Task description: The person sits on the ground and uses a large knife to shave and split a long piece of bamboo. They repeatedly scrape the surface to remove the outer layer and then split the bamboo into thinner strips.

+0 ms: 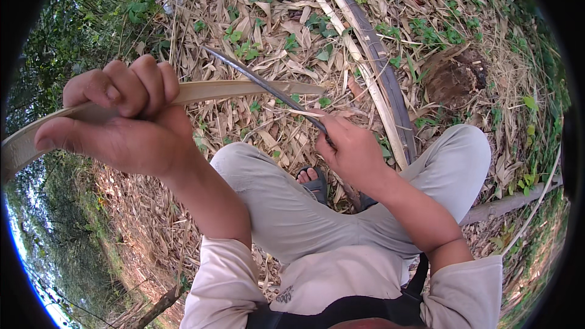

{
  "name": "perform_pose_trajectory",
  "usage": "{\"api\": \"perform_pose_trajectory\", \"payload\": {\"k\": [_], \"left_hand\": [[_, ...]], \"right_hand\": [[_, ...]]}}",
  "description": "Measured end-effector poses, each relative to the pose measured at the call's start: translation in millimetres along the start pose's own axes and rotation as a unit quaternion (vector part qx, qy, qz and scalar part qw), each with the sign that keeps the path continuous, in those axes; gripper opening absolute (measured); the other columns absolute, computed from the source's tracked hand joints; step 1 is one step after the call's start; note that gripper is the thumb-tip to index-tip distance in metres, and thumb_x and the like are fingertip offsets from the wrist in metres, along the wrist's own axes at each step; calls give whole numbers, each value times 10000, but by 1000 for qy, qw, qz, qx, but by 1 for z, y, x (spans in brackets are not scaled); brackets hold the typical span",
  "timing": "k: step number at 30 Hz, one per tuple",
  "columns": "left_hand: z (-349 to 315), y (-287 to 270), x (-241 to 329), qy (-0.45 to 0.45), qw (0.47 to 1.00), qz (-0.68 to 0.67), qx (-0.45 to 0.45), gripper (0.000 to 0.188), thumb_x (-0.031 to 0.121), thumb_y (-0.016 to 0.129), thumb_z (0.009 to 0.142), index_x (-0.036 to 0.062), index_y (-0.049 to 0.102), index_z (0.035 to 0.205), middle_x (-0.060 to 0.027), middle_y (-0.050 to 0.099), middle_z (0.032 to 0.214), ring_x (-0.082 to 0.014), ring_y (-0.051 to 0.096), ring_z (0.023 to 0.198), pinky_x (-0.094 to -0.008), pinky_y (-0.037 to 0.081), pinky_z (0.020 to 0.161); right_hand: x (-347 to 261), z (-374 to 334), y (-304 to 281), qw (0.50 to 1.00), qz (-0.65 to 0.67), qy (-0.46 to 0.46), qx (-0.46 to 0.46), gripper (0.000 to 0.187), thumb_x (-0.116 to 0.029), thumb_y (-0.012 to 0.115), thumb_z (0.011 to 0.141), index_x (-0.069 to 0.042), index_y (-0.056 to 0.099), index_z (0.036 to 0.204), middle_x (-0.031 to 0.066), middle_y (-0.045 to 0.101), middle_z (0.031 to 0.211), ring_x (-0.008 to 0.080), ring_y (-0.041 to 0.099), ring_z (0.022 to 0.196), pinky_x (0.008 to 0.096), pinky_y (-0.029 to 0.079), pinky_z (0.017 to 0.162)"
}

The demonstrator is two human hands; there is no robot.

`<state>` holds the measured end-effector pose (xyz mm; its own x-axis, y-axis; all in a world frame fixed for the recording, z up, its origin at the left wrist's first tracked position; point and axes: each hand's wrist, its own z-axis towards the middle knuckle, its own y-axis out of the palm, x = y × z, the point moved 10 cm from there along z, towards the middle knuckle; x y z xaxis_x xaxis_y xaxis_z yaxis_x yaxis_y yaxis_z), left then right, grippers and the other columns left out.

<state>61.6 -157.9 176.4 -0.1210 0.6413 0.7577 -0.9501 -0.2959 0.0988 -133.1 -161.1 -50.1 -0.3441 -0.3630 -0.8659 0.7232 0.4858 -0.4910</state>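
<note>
My left hand (pixel 131 122) is raised at the left, its fingers curled around a long, flat, pale strip of split bamboo or wood (pixel 222 89). The strip bends out past the thumb to the left rim, and its other end points right. In the middle my right hand (pixel 353 152) is closed on a long, narrow, dark knife (pixel 250 74); its grip is hidden by the fingers. The blade slants to the upper left and crosses over the strip near the strip's right end. A thin pale sliver (pixel 304 113) lies across the blade beside my right fingers.
A long dark pole (pixel 381 61) and pale split strips (pixel 359 55) lie on the leaf-strewn ground beyond my knees. To their right sits a brown stump (pixel 457 76). A branch (pixel 512 203) runs along the right, and green shrubs (pixel 91 30) stand at the left.
</note>
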Motion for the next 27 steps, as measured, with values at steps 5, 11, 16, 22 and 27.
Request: {"api": "perform_pose_trajectory", "payload": {"k": [5, 11, 16, 22, 27], "left_hand": [[-2, 1, -1, -4, 999, -33, -3, 676, 743, 342, 966, 115, 473, 750, 40, 215, 535, -98, 153, 478, -263, 152, 441], [-1, -11, 1, 16, 998, -55, 8, 736, 782, 254, 954, 107, 482, 769, 37, 223, 511, -88, 161, 409, -260, 140, 389], [0, -14, -2, 5, 998, -67, -7, 739, 790, 284, 941, 103, 467, 739, 37, 228, 513, -90, 161, 410, -260, 144, 391], [1, -22, -2, 14, 998, -64, 5, 762, 802, 297, 929, 92, 510, 753, 33, 256, 522, -92, 174, 416, -266, 144, 405], [-1, -25, -9, -4, 998, -60, 20, 731, 795, 356, 923, 98, 508, 760, 35, 240, 546, -102, 182, 480, -273, 160, 461]], "right_hand": [[51, 4, 26, 990, -82, 106, -37, 261, -149, 614, 911, 5, 600, 1122, 240, 685, 890, 427, 680, 797, 534, 537, 730], [94, 6, 47, 982, -45, 165, -76, 233, -176, 594, 933, 13, 627, 1064, 229, 681, 808, 433, 661, 754, 525, 517, 713], [89, 2, 51, 946, 148, 270, -102, 308, -176, 602, 939, -3, 615, 1193, 222, 696, 882, 382, 694, 802, 520, 542, 751], [29, -1, 26, 999, -28, 6, 26, 241, -114, 613, 915, 26, 607, 1111, 235, 672, 820, 422, 663, 762, 513, 522, 702], [97, 9, 60, 978, -132, 149, -57, 202, -135, 639, 910, 24, 603, 1030, 266, 667, 801, 457, 661, 791, 535, 522, 718]]}}
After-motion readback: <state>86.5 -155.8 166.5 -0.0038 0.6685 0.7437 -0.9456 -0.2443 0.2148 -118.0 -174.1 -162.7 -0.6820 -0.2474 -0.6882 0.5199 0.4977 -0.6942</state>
